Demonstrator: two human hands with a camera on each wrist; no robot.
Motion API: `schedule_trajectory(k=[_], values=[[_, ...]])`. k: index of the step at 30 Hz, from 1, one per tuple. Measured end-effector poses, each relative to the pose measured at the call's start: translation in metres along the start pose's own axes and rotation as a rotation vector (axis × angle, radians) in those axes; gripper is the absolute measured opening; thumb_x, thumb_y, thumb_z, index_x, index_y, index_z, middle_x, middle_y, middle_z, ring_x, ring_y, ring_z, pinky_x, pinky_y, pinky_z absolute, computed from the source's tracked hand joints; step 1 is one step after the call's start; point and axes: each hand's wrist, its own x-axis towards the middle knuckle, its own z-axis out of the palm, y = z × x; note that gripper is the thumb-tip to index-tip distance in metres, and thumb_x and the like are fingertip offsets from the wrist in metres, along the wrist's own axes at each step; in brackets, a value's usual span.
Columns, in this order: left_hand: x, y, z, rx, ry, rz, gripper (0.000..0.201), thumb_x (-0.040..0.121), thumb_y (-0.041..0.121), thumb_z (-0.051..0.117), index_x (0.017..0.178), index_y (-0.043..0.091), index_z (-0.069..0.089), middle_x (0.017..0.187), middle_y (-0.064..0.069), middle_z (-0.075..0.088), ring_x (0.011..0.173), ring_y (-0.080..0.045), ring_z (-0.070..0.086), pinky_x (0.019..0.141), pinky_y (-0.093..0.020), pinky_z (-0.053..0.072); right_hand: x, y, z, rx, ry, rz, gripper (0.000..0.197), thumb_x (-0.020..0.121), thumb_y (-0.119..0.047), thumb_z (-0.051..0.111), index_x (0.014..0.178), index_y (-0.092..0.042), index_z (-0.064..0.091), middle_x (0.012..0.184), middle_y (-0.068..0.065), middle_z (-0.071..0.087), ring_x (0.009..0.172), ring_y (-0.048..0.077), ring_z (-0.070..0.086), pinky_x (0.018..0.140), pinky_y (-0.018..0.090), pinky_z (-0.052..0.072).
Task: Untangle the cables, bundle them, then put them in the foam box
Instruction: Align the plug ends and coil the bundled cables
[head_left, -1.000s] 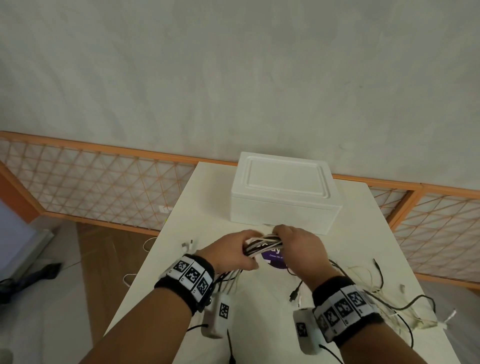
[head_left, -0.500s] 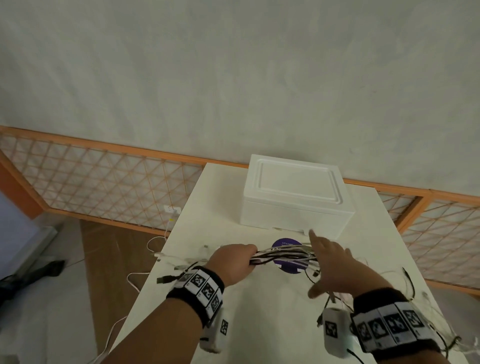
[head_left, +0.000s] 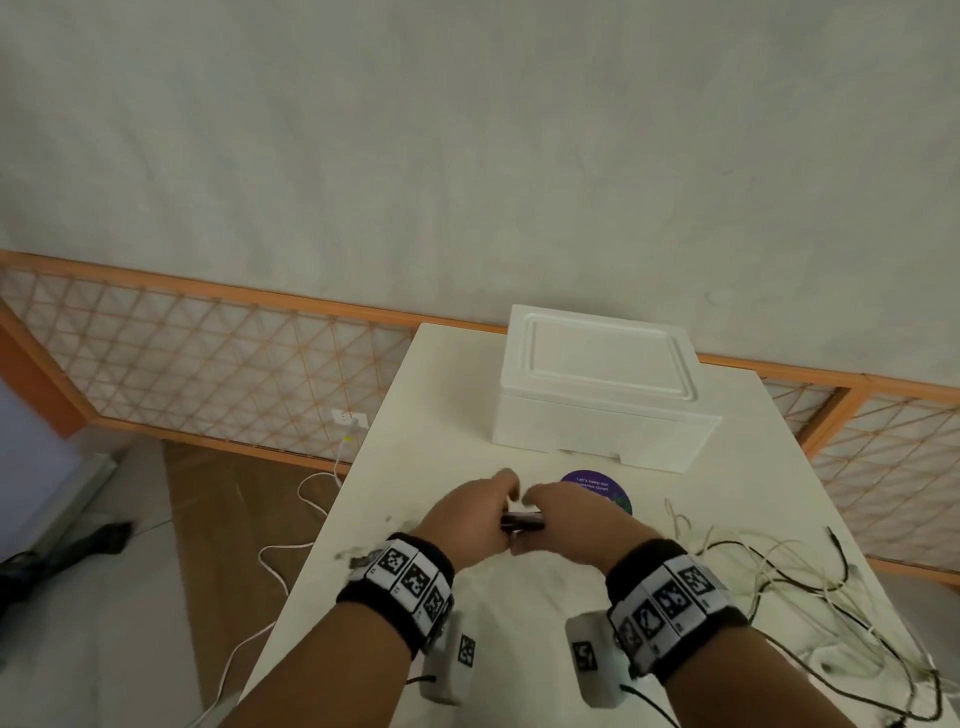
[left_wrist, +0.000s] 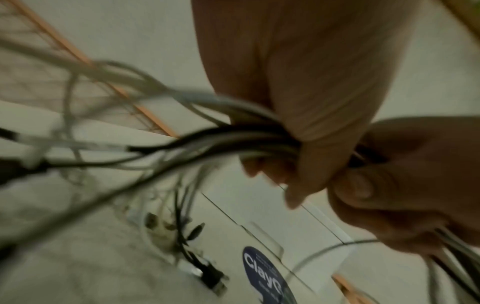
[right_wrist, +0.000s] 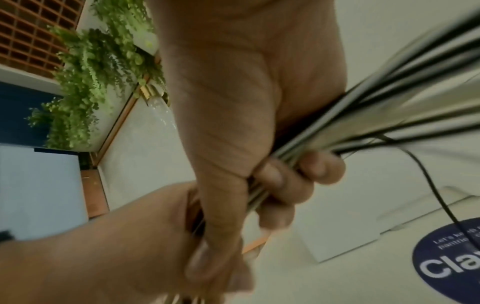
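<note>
Near the front of the table (head_left: 395, 415), the left hand (head_left: 467, 514) and right hand (head_left: 571, 525) are meeting knuckle to knuckle, each grip curling tightly round the same bunch of black and white cables (left_wrist: 249, 131), probably to keep the strands together while bundling. Loose ends are trailing across the near right of the table. Beyond the hands a purple sticker (head_left: 605, 486) is showing, and farther still the foam box (head_left: 597, 384) is sitting with its lid on, so it likely needs opening before the bundle goes in.
</note>
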Motion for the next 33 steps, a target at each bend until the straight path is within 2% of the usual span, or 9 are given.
schedule_trajectory(k=[3,6,8,11,14,18,24,29,33], values=[[-0.007,-0.025,-0.012,0.025,0.012,-0.11,0.063,0.061,0.038,0.084,0.11,0.022,0.047,0.106,0.004,0.053,0.095,-0.016,0.053,0.078,-0.029,0.046,0.0,0.012,-0.005,-0.121,0.048,0.032,0.032,0.089,-0.049,0.055,0.084,-0.018,0.052,0.077,-0.006,0.049,0.082,0.016,0.051,0.069,0.028,0.038],[-0.017,-0.027,-0.022,-0.081,0.078,-0.175,0.052,0.065,0.059,0.076,0.084,0.018,0.051,0.079,0.005,0.054,0.07,-0.011,0.05,0.065,-0.028,0.042,0.004,0.02,-0.005,-0.111,0.11,0.076,0.033,0.092,-0.048,0.05,0.073,-0.024,0.04,0.072,-0.009,0.042,0.082,0.019,0.051,0.068,0.029,0.037],[-0.023,-0.012,-0.018,-0.319,-0.114,-0.208,0.058,0.071,0.073,0.06,0.073,0.015,0.057,0.067,0.003,0.058,0.061,-0.011,0.052,0.064,-0.028,0.042,0.007,0.018,-0.005,-0.069,0.176,0.091,0.03,0.092,-0.048,0.049,0.08,-0.021,0.044,0.078,-0.005,0.048,0.083,0.02,0.054,0.068,0.029,0.039],[-0.025,0.011,0.004,-0.916,-0.506,-0.253,0.063,0.08,0.073,0.043,0.092,0.015,0.065,0.086,-0.001,0.07,0.077,-0.015,0.062,0.072,-0.028,0.046,0.007,0.007,-0.003,-0.01,0.225,0.049,0.027,0.092,-0.043,0.051,0.081,-0.019,0.046,0.08,-0.002,0.054,0.076,0.019,0.054,0.066,0.03,0.042],[-0.009,0.017,0.021,-1.674,-0.21,-0.487,0.034,0.088,0.046,0.059,0.081,0.013,0.064,0.075,-0.006,0.065,0.071,-0.02,0.06,0.066,-0.03,0.048,-0.001,-0.005,0.011,0.002,0.198,-0.033,0.013,0.092,-0.032,0.049,0.094,-0.019,0.053,0.091,0.001,0.063,0.089,0.022,0.062,0.071,0.031,0.044],[0.017,0.008,0.019,-2.047,0.254,-0.753,0.03,0.088,0.016,0.065,0.064,0.011,0.048,0.05,-0.001,0.047,0.045,-0.014,0.049,0.052,-0.027,0.045,-0.018,-0.002,0.033,0.004,0.182,-0.088,0.023,0.094,-0.045,0.045,0.093,-0.023,0.047,0.085,0.0,0.057,0.088,0.026,0.061,0.067,0.033,0.041],[0.033,-0.021,0.005,-2.136,0.564,-0.807,0.031,0.089,0.021,0.065,0.065,0.017,0.046,0.045,0.007,0.039,0.035,-0.007,0.037,0.047,-0.021,0.031,-0.034,0.023,0.038,-0.017,0.129,-0.088,0.026,0.095,-0.046,0.046,0.085,-0.022,0.041,0.073,-0.008,0.043,0.073,0.015,0.044,0.059,0.029,0.032],[0.025,-0.021,0.002,-2.131,0.616,-0.744,0.031,0.088,0.02,0.066,0.065,0.02,0.046,0.044,0.009,0.029,0.033,-0.007,0.025,0.038,-0.019,0.024,-0.04,0.028,0.04,-0.001,0.052,-0.056,0.035,0.09,-0.053,0.05,0.072,-0.028,0.035,0.066,-0.011,0.038,0.067,0.012,0.043,0.053,0.013,0.026],[0.011,-0.004,0.011,-1.876,0.612,-0.679,0.035,0.09,0.014,0.063,0.062,0.018,0.042,0.046,0.006,0.025,0.037,-0.01,0.02,0.042,-0.024,0.019,-0.035,0.041,0.043,0.024,-0.15,0.002,0.06,0.061,-0.078,0.061,0.091,-0.029,0.046,0.085,-0.008,0.054,0.09,0.017,0.056,0.064,0.025,0.04]])
